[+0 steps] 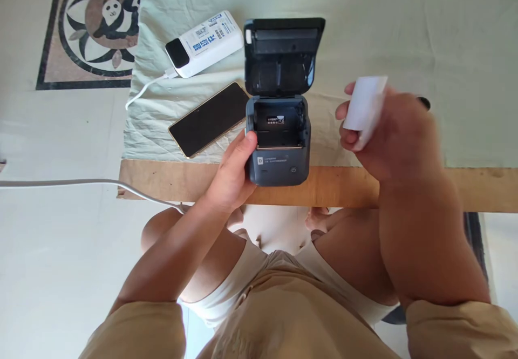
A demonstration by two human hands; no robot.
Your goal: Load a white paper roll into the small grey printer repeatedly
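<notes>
The compact label printer [279, 159] sits at the near side of the table, its front reaching over the bare wooden edge [343, 186]; whether it rests there or is held slightly above, I cannot tell. The left hand [231, 178] is closed around its left side, thumb at the rim of the open bay. The right hand [407, 129], blurred, has its fingers curled round a small white paper piece [365, 102], perhaps a label roll, well apart to the printer's right. The likeliest trouble is the printer tipping or slipping toward the lap if the left hand loosens, since its front lies so near the drop. The raised lid [281, 56] could fall onto fingers if knocked, and the paper could crease or unwind under too tight or too loose a pinch. On the left, room is tight: the black-screened phone [208, 121] runs partly behind the printer, and the white power bank [208, 43] lies just beyond with its charging cable [145, 88] trailing toward the cloth's left edge, so a leftward shift could shove or snag them. To the right, the pale green tablecloth [457, 62] offers a broad open stretch, and between printer and paper nothing blocks the way.
</notes>
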